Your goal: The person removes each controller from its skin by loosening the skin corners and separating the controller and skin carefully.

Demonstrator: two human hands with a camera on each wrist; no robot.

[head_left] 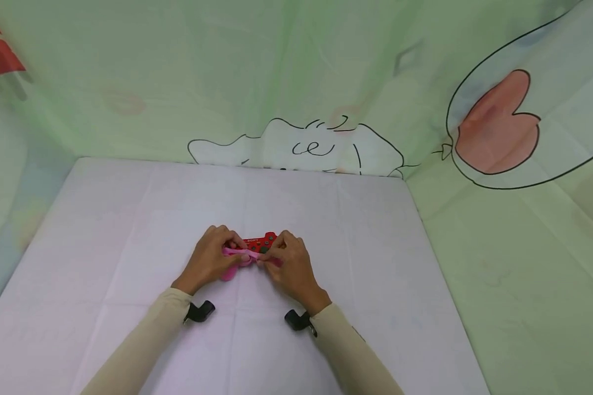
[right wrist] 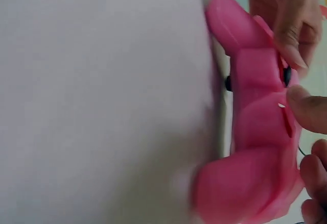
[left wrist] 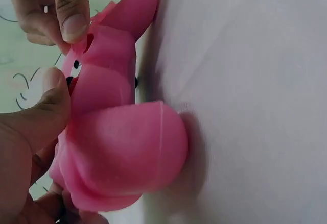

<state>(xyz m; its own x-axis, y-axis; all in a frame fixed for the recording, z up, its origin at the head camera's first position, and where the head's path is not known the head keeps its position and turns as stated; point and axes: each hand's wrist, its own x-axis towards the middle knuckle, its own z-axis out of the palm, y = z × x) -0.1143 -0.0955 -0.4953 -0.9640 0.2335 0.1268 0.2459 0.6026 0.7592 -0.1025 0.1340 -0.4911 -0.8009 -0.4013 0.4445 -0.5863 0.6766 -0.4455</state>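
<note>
A red game controller marked SONY lies in the middle of the white-covered table, partly inside a soft pink silicone cover. My left hand grips the cover's left side, thumb at its edge in the left wrist view. On the other side, my right hand pinches the cover's edge between thumb and fingers. That edge stretches as a band between both hands across the controller's front. Rounded grip ends of the cover face the wrist cameras. In the right wrist view a black thumbstick shows at the opening.
White cloth covers the table. Pale green printed fabric stands as walls behind and at both sides. Black wrist-camera mounts stick out inward from both sleeves, close over the cloth.
</note>
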